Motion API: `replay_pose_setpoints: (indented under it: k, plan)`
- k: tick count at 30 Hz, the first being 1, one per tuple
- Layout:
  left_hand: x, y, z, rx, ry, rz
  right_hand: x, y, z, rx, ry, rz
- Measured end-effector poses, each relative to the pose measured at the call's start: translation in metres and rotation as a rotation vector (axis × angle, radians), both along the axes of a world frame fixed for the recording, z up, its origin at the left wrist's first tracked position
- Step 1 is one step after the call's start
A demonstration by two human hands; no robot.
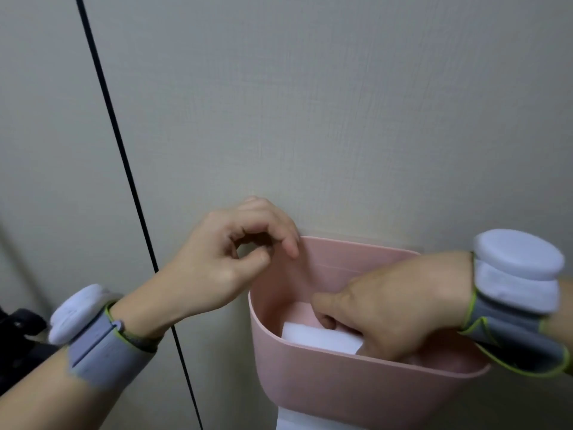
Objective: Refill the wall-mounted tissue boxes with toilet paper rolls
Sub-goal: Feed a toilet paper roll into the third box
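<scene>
Inside the pink box [356, 383] on the wall [341, 119], the right hand [397, 308] reaches down, its fingers hidden behind the rim, so I cannot tell whether its grip holds the white paper [322, 338] lying just beside it. The left hand [223, 262] hovers at the box's back left corner, wrist bent, thumb and fingertips curled together on nothing.

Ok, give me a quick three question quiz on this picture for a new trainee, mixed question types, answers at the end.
1. True or false: the pink box hangs on the wall.
2. Which hand reaches down inside the box? A) left hand B) right hand C) both
3. Fill in: the white paper lies ___ the box.

Key: 1 true. 2 B; the left hand is curled by the box's upper left corner, outside it. 3 inside, at the right hand's fingertips; whether it is gripped cannot be told.
</scene>
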State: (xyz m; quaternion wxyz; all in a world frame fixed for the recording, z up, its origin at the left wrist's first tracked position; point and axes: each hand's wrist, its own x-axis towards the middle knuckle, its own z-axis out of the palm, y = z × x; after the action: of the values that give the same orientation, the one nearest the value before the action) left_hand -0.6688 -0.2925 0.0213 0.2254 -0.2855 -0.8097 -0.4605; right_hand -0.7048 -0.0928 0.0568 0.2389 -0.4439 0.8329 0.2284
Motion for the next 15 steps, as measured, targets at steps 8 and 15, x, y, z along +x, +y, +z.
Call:
replay_pose_setpoints:
  k: [8,15]
  plan:
    - [0.016,0.02,-0.002,0.333,-0.189,0.196,-0.009,0.034,0.021,-0.385,-0.044,0.087]
    - [0.085,0.083,-0.007,0.547,-0.027,0.81,-0.018,0.082,0.03,-0.924,-0.068,0.485]
